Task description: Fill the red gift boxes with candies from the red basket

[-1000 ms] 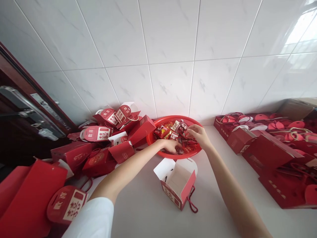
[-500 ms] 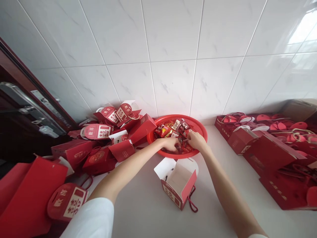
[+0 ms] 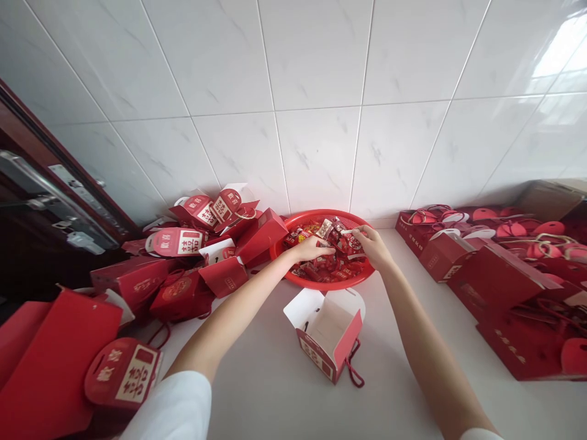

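A red plastic basket (image 3: 300, 282) holds many small wrapped candies (image 3: 323, 267), mostly red. Just above the candies at the basket's left side is my left hand (image 3: 310, 249), thumb and fingers apart, with no candy visible in its grip. At the right side of the basket, my right hand (image 3: 373, 247) pinches a red wrapped candy (image 3: 353, 241) with a pale edge. In front of the basket stands an open red gift box (image 3: 321, 336), its white inside showing and a dark red cord handle (image 3: 353, 366) hanging at its right.
Folded red gift boxes (image 3: 178, 243) are heaped to the left, beside a dark door with a metal handle (image 3: 46, 201). On the right are more red boxes and bags (image 3: 499, 287). A tiled wall (image 3: 316, 153) rises behind the light grey counter (image 3: 257, 385).
Both hands have lifted from among the candies. My left hand's fingers have spread, and my right hand has come up at the right side with a candy between its fingers.
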`<state>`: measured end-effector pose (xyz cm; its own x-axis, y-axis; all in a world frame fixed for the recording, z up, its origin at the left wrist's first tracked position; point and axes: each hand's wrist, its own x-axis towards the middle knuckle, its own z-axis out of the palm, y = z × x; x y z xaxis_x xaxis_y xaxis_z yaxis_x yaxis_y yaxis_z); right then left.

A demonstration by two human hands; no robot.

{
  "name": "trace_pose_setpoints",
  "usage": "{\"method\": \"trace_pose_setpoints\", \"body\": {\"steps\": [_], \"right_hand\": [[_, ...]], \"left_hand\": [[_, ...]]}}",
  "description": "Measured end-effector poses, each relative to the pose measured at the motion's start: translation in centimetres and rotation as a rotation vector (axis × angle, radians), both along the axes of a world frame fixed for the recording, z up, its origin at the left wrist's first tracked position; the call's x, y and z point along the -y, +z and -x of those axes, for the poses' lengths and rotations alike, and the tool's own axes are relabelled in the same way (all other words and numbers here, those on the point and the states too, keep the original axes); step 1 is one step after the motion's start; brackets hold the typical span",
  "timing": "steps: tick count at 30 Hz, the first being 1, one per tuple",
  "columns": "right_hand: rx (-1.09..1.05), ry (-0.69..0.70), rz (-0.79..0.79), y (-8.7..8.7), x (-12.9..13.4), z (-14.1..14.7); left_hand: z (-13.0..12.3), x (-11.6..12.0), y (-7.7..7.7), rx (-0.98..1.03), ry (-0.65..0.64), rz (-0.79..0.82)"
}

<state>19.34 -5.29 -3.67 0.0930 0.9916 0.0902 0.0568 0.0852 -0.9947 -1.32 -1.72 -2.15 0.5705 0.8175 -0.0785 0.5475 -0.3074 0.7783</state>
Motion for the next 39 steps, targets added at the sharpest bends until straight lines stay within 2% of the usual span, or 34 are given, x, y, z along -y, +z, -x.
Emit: {"method": "trace_pose_setpoints", "body": {"steps": [7,14,20,32,36,39], "right_hand": [[-0.215,0.081,0.088,1.2,0.6,0.2],[-0.328,0.144,0.055,1.5,1.0,0.1],[-0.353,0.151,0.032,1.3,0.9,0.1],[-0.345,0.118,0.027,1.1,0.8,0.6],[-0.345,0.112,0.024,1.2,0.9,0.7],[-0.351,0.108,0.013,1.2,0.9,0.8]], "left_hand": [[0.0,-0.1,0.2,0.065,0.086,0.224],[0.0,0.0,0.6,-0.005,0.084,0.341],[-0.1,-0.3,0.1,-0.057,0.042,0.26],[-0.7,0.7,-0.4,-0.343,-0.208,0.063],[-0.9,0.5,-0.7,-0.447,-0.239,0.025],[-0.9,0.5,-0.7,-0.437,-0.238,0.047]]}}
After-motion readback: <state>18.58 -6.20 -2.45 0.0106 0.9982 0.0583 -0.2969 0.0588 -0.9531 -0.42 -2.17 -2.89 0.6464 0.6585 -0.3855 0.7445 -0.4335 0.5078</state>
